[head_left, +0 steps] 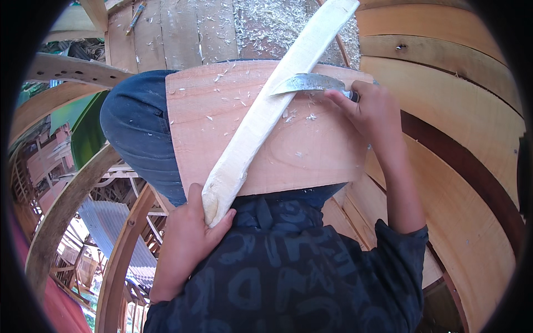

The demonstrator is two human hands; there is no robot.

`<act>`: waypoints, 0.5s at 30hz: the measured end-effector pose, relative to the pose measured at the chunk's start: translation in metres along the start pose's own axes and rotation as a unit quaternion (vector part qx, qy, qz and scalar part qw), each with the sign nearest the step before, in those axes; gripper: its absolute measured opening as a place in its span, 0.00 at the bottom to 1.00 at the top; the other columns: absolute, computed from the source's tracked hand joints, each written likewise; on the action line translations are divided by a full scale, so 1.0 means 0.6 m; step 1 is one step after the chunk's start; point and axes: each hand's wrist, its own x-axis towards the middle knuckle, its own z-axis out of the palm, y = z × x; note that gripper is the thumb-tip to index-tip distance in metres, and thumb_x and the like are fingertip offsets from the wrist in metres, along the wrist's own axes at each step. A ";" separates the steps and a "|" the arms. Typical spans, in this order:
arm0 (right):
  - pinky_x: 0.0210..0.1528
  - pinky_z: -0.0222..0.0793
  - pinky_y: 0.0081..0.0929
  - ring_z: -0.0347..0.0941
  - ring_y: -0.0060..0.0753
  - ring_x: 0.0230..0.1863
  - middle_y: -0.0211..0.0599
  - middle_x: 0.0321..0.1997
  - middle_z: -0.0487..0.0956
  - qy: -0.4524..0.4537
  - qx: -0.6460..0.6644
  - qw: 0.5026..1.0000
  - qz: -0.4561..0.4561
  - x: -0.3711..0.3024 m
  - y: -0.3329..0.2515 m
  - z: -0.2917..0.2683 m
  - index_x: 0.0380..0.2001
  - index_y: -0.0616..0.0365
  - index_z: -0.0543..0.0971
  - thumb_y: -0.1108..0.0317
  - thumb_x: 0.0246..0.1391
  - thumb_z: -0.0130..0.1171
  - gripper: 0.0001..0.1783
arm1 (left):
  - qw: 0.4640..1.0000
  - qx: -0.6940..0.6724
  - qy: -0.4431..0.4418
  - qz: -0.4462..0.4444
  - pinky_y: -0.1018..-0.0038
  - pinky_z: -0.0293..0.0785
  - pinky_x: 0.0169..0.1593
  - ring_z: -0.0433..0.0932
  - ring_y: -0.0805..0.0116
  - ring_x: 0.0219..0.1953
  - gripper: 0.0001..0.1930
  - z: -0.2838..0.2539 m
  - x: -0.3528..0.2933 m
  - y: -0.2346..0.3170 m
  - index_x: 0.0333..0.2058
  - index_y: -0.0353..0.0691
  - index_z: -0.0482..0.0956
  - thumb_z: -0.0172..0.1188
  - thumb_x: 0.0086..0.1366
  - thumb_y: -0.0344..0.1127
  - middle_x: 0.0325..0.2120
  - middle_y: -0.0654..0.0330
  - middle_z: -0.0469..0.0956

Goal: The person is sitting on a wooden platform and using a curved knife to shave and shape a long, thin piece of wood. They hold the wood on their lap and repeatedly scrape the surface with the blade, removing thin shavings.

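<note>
A long pale strip of wood [259, 119] lies slantwise over a flat wooden board [311, 150] on my lap. My left hand [194, 227] is closed around the strip's near end, thumb on one side and fingers on the other. At the right edge of the board, my right hand [369, 108] grips a curved knife [304, 83] by its dark handle, most of which the fingers hide. The blade reaches leftward across the strip's upper half and appears to touch it. Small pale shavings [288, 115] are scattered on the board beside the strip.
Wood shavings [266, 25] cover the plank floor [180, 33] ahead. A thin colourful stick-like object [135, 18] lies at the far left. Plank boarding [444, 83] curves along my right. On the left, wooden rails [64, 205] border a drop to a lower level with corrugated sheeting [119, 233].
</note>
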 end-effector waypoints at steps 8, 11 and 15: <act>0.24 0.72 0.38 0.76 0.49 0.19 0.49 0.14 0.75 0.030 -0.005 0.999 0.010 -0.002 -0.001 0.004 0.15 0.64 0.80 0.25 0.48 0.54 0.45 | 1.000 -0.014 0.014 -0.002 0.51 0.75 0.32 0.80 0.37 0.28 0.26 0.005 -0.005 -0.004 0.40 0.34 0.65 0.65 0.60 0.50 0.22 0.37 0.77; 0.24 0.72 0.38 0.76 0.49 0.19 0.49 0.14 0.75 0.013 0.007 1.000 0.015 -0.009 -0.013 -0.003 0.15 0.64 0.80 0.25 0.49 0.52 0.44 | 0.999 0.028 0.039 -0.012 0.50 0.74 0.31 0.80 0.37 0.28 0.26 0.013 -0.012 -0.007 0.40 0.34 0.66 0.64 0.59 0.51 0.22 0.38 0.78; 0.24 0.72 0.38 0.75 0.48 0.18 0.50 0.14 0.75 -0.008 0.004 0.997 -0.074 -0.061 -0.072 -0.001 0.15 0.63 0.81 0.26 0.52 0.50 0.44 | 0.997 0.051 0.054 -0.009 0.51 0.72 0.31 0.78 0.36 0.27 0.26 0.019 -0.015 -0.021 0.42 0.33 0.65 0.65 0.58 0.48 0.21 0.38 0.76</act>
